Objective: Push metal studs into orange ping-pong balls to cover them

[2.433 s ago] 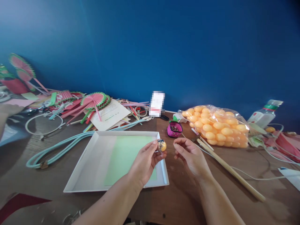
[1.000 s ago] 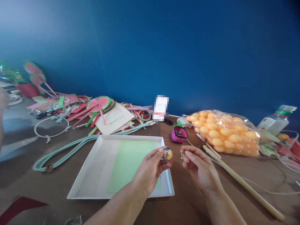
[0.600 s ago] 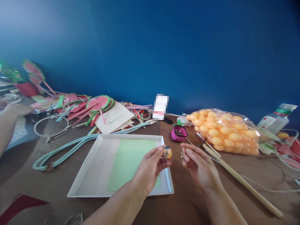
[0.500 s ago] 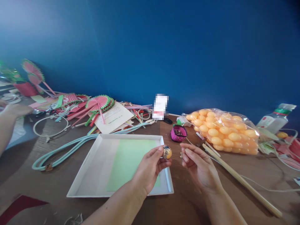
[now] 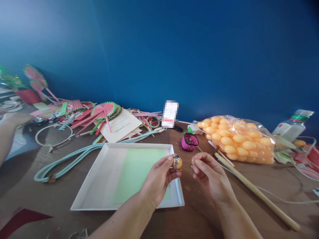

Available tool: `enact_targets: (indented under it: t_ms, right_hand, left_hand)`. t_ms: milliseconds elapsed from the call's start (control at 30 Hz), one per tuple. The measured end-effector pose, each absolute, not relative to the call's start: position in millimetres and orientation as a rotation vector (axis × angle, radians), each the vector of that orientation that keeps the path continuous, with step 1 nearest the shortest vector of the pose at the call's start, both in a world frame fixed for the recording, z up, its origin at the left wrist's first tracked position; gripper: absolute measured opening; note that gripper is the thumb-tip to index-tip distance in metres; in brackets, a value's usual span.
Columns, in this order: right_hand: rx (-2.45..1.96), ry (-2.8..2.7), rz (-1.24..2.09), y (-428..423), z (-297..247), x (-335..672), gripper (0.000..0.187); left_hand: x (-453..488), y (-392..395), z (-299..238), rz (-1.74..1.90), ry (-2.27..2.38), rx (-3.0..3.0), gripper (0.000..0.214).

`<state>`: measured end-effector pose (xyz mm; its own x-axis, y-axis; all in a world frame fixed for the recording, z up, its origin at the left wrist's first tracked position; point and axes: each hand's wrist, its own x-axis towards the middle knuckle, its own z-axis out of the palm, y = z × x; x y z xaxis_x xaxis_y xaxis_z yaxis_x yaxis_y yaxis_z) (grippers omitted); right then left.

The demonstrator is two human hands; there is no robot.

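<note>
My left hand [image 5: 158, 177] pinches a small orange ball [image 5: 177, 162] partly covered with shiny studs, held above the right rim of a white tray [image 5: 92, 172]. My right hand [image 5: 211, 176] is just right of the ball, fingertips pinched on a tiny piece too small to name. A small pink pouch [image 5: 189, 141] of dark beads sits open behind both hands. A green sheet [image 5: 139, 167] lies in the tray.
A clear bag of orange balls [image 5: 236, 139] lies at right, with long wooden sticks [image 5: 256, 192] in front. A plastic bottle [image 5: 291, 127] stands far right. Teal cord [image 5: 64, 156], hoops, paper fans [image 5: 106, 109] and straws crowd the left. Another person's arm [image 5: 10, 129] shows at the left edge.
My hands have stayed close together near the ball with small shifts. The other person's arm has come into view at the left edge. The view has drifted slightly.
</note>
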<state>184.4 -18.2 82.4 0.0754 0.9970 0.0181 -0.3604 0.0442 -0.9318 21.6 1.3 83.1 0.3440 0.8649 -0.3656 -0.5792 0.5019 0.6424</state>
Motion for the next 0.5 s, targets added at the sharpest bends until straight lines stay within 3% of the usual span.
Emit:
enact_targets:
  t_ms: [500]
  right_hand:
    - [-0.989,-0.948,1.291,-17.4,84.2,182.1,0.01]
  left_hand:
    - [21.8,1.3,81.6,0.981,0.751,0.453,0.029]
